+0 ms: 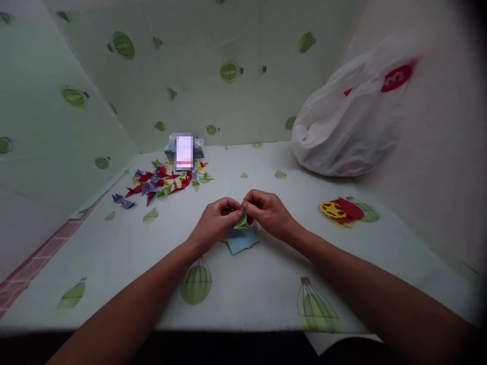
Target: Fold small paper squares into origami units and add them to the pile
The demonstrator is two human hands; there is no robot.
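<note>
Light-green paper (241,222), small, folded, partly hidden by fingers (233,218)

Two hands (213,220) (271,210), one green paper (241,221), one white bag (350,126), one lit screen (184,150); folded figures (147,188) overlapping, uncountable.

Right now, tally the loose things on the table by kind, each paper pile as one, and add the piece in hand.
Paper piles: 3 (folded pieces, flat sheets, red and yellow cut-outs)
Green paper in both hands: 1
White plastic bag: 1
Lit screen: 1
Box behind it: 1
Total: 7
</note>
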